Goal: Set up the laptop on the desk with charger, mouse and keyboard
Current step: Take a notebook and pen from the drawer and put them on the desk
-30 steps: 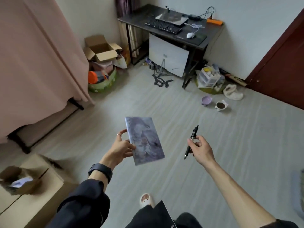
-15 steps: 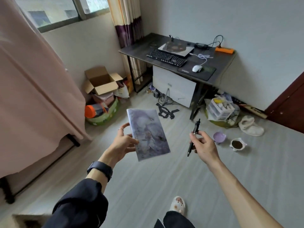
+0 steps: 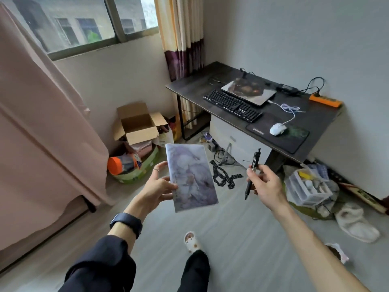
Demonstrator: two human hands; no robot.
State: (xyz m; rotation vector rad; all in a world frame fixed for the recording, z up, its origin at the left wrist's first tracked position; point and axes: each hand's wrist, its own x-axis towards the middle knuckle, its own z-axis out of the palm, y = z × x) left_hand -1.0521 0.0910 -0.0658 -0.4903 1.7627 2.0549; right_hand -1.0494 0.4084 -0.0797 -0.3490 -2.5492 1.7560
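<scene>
Trouble, as I read it, comes from full hands. My left hand (image 3: 156, 189) pinches a thin booklet with a pale lilac illustrated cover (image 3: 190, 179) by its left edge, thumb on the cover and fingers behind; my right hand (image 3: 266, 182) has its fingers curled around a black click pen (image 3: 252, 171), held roughly upright. Neither is free for cables.

Ahead, well apart from me, the dark wooden desk (image 3: 189, 87) stands against the grey wall. On it lies the closed silver laptop with a picture on its lid (image 3: 248, 91), the black keyboard with white-lit keys (image 3: 231, 106) just in front of it, and the white corded mouse (image 3: 277, 129) on a black mouse pad (image 3: 294, 140). A black charger brick (image 3: 287, 88) sits behind the laptop near an orange power strip (image 3: 325, 100); I cannot tell whether its plug is seated in the laptop.

Risks I judge likely: the booklet, gripped only at one edge, could slip or bend; setting it on the desk could cover the keyboard or snag the loose mouse cord (image 3: 291, 109). On the floor, the black patterned strap (image 3: 223, 175) and tangled cables (image 3: 226, 157) lie by the desk, so I could trip. Opening the lid pen-in-hand could scratch it.
</scene>
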